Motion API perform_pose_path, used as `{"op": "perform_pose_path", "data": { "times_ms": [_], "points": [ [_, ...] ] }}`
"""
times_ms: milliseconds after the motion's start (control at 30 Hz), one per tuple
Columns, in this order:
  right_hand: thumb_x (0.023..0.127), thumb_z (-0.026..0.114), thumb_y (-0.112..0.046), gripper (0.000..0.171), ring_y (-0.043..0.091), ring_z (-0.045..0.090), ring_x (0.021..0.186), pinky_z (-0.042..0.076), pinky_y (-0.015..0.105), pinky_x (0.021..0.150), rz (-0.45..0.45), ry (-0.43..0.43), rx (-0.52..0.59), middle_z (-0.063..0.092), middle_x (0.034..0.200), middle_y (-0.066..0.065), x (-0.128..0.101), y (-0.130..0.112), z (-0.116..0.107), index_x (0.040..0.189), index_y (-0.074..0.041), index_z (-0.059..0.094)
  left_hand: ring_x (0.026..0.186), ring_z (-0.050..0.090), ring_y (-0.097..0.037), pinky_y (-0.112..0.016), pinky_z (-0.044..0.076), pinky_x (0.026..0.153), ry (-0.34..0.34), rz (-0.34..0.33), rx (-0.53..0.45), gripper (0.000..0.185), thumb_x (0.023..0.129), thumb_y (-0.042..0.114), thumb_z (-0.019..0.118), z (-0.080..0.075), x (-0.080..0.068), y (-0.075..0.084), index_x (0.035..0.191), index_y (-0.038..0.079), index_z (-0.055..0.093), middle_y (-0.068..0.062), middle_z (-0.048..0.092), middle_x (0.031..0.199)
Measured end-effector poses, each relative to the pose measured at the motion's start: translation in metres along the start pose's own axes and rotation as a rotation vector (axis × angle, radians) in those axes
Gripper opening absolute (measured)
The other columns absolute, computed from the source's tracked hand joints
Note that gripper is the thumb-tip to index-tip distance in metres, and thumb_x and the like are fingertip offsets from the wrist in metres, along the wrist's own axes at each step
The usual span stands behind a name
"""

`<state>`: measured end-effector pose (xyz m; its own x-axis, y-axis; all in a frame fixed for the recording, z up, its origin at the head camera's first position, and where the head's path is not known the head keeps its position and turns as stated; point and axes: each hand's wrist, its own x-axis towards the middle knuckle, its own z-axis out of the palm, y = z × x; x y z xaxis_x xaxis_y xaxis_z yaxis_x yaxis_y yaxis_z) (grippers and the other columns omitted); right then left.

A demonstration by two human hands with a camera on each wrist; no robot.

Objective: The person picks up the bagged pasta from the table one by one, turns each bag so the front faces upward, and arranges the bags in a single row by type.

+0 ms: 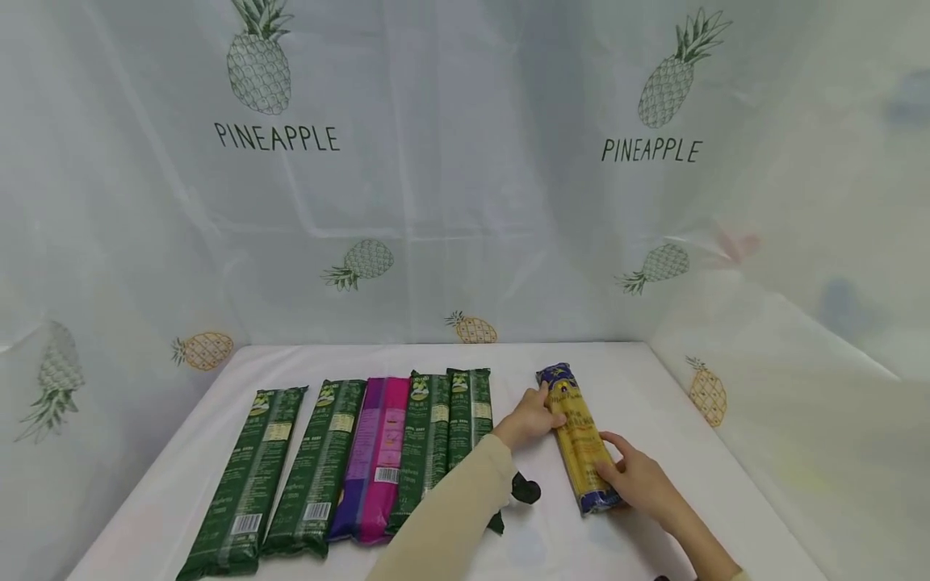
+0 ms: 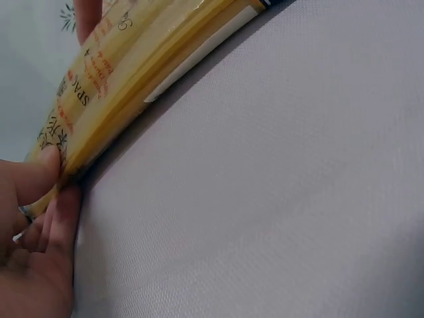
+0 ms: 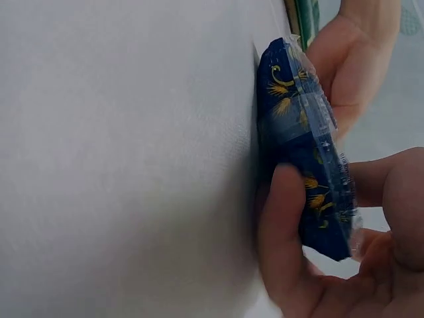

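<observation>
In both hands, yellow packet.

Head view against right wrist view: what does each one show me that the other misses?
Only the head view shows the yellow packet from end to end, the pink-and-purple packet in its row, and the PINEAPPLE lettering above. Only the right wrist view makes out the golden wheat ears printed on the yellow packet's blue end. Both share that blue end, the white table surface, and both hands: the left hand and the right hand, which grips near the blue end.
</observation>
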<state>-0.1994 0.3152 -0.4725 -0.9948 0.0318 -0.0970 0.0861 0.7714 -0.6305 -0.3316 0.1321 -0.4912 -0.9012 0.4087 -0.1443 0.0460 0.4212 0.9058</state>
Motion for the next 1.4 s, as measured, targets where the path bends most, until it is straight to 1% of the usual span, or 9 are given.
{"op": "perform_pose_path", "data": {
  "times_ms": [167, 300, 500, 667, 800, 867, 967, 1167, 1400],
  "points": [
    [0.103, 0.071, -0.025, 0.061, 0.018, 0.059, 0.061, 0.050, 0.034, 0.054, -0.003, 0.008, -0.041, 0.065, 0.077, 0.003, -0.001, 0.010, -0.004, 0.154, 0.001, 0.049, 0.130, 0.051, -0.024, -0.043, 0.039, 0.116, 0.050, -0.001, -0.005, 0.082, 0.102, 0.022, 0.074, 0.009, 0.002, -0.001, 0.169, 0.010, 0.028, -0.015, 0.046, 0.155],
    [0.103, 0.072, -0.026, 0.063, 0.018, 0.059, 0.064, 0.050, 0.034, 0.055, 0.011, 0.008, -0.021, 0.065, 0.080, 0.003, 0.001, 0.015, -0.006, 0.154, 0.001, 0.049, 0.126, 0.052, -0.023, -0.042, 0.040, 0.115, 0.075, 0.000, 0.023, 0.082, 0.101, 0.024, 0.076, 0.013, 0.007, -0.003, 0.168, 0.010, 0.032, -0.013, 0.053, 0.145],
    [0.103, 0.072, -0.025, 0.061, 0.017, 0.059, 0.065, 0.050, 0.033, 0.056, -0.021, 0.033, -0.038, 0.066, 0.080, 0.003, 0.006, 0.013, -0.007, 0.152, 0.003, 0.050, 0.126, 0.054, -0.023, -0.045, 0.041, 0.115, 0.121, -0.003, 0.010, 0.078, 0.102, 0.027, 0.074, 0.018, 0.021, -0.009, 0.167, 0.011, 0.034, -0.011, 0.058, 0.141],
    [0.103, 0.072, -0.022, 0.059, 0.017, 0.059, 0.062, 0.050, 0.034, 0.055, -0.023, 0.042, -0.053, 0.064, 0.078, 0.003, 0.008, 0.010, -0.006, 0.151, 0.004, 0.051, 0.138, 0.051, -0.026, -0.045, 0.038, 0.119, 0.101, -0.008, 0.007, 0.075, 0.104, 0.031, 0.071, 0.018, 0.022, -0.010, 0.167, 0.013, 0.035, -0.013, 0.053, 0.150],
    [0.102, 0.072, -0.019, 0.057, 0.017, 0.059, 0.061, 0.050, 0.034, 0.055, -0.031, 0.057, -0.067, 0.063, 0.076, 0.003, 0.008, 0.011, -0.005, 0.150, 0.005, 0.052, 0.154, 0.036, -0.027, -0.045, 0.030, 0.125, 0.055, -0.037, -0.005, 0.075, 0.105, 0.033, 0.068, 0.015, 0.019, -0.009, 0.169, 0.018, 0.032, -0.013, 0.038, 0.166],
    [0.102, 0.072, -0.019, 0.057, 0.017, 0.058, 0.061, 0.049, 0.033, 0.055, -0.040, 0.059, -0.071, 0.063, 0.075, 0.002, 0.008, 0.012, -0.004, 0.150, 0.005, 0.052, 0.156, 0.033, -0.028, -0.045, 0.028, 0.126, 0.049, -0.046, -0.014, 0.078, 0.102, 0.029, 0.070, 0.015, 0.020, -0.009, 0.169, 0.018, 0.031, -0.014, 0.033, 0.170],
    [0.103, 0.072, -0.020, 0.058, 0.016, 0.059, 0.059, 0.050, 0.033, 0.055, -0.038, 0.060, -0.079, 0.064, 0.075, 0.002, 0.007, 0.014, -0.003, 0.150, 0.005, 0.051, 0.151, 0.038, -0.025, -0.043, 0.031, 0.124, 0.047, -0.049, 0.000, 0.082, 0.098, 0.024, 0.072, 0.018, 0.022, -0.010, 0.169, 0.018, 0.031, -0.012, 0.038, 0.167],
    [0.103, 0.071, -0.019, 0.057, 0.016, 0.057, 0.056, 0.048, 0.032, 0.052, -0.057, 0.075, -0.099, 0.062, 0.072, 0.002, 0.005, 0.017, -0.005, 0.149, 0.007, 0.052, 0.134, 0.053, -0.023, -0.044, 0.039, 0.118, 0.082, -0.016, 0.036, 0.079, 0.099, 0.023, 0.076, 0.023, 0.027, -0.011, 0.167, 0.012, 0.036, -0.010, 0.056, 0.145],
    [0.104, 0.070, -0.023, 0.057, 0.015, 0.056, 0.058, 0.047, 0.032, 0.054, -0.042, 0.064, -0.114, 0.063, 0.073, 0.001, 0.007, 0.018, -0.005, 0.151, 0.005, 0.052, 0.123, 0.057, -0.021, -0.045, 0.044, 0.112, 0.083, -0.004, 0.020, 0.075, 0.100, 0.021, 0.077, 0.018, 0.026, -0.008, 0.164, 0.012, 0.040, -0.007, 0.060, 0.133]
  ]
}}
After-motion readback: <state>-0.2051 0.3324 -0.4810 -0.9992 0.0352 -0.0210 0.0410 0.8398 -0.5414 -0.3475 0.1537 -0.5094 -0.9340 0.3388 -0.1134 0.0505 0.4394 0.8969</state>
